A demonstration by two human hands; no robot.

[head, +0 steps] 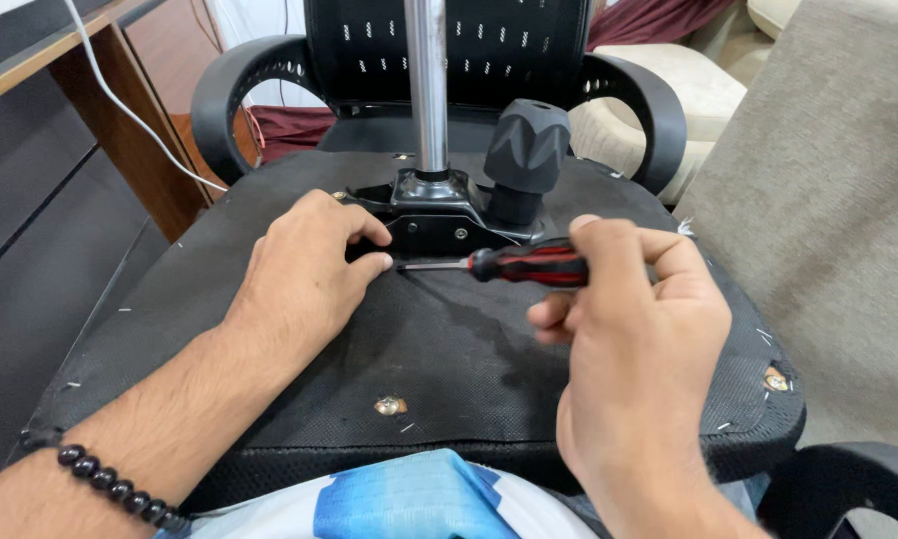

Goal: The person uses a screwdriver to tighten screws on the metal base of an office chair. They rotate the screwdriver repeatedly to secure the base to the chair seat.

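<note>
An office chair lies upside down, its black fabric seat underside facing me. A black metal mechanism plate with a chrome gas cylinder and a black tension knob sits at the seat's middle. My right hand grips a red and black screwdriver held level, its shaft pointing left to the plate's near edge. My left hand rests on the seat with thumb and forefinger pinched at the screwdriver tip beside the plate. Whatever is under the fingertips is hidden.
A brass screw sits in the seat near me, another at the right edge. Black armrests curve at the back. A wooden desk with a white cable stands left, a beige sofa right.
</note>
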